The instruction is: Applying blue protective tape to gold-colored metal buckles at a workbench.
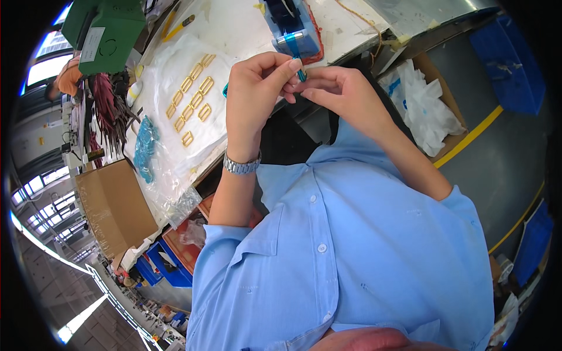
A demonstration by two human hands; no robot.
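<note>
In front of my chest, my left hand point(257, 82) pinches a small strip of glossy blue tape point(301, 74) between thumb and fingers. My right hand point(351, 96) meets it there, its fingers curled in and its fingertips close together; what lies between them is hidden. Just beyond the hands stands a blue tape dispenser point(313, 41), with blue tape over its front end. Left of my left hand, several gold slide buckles point(186, 105) lie in rows on a white sheet point(158, 76). A bit of teal point(225, 89) peeks out behind my left wrist.
A bag of blue pieces point(145, 149) lies on the table's left part, near an open cardboard box point(114, 205). A green bin point(105, 35) stands at the far left, near a yellow-handled tool point(178, 27). On the right, a carton holds white plastic bags point(430, 105).
</note>
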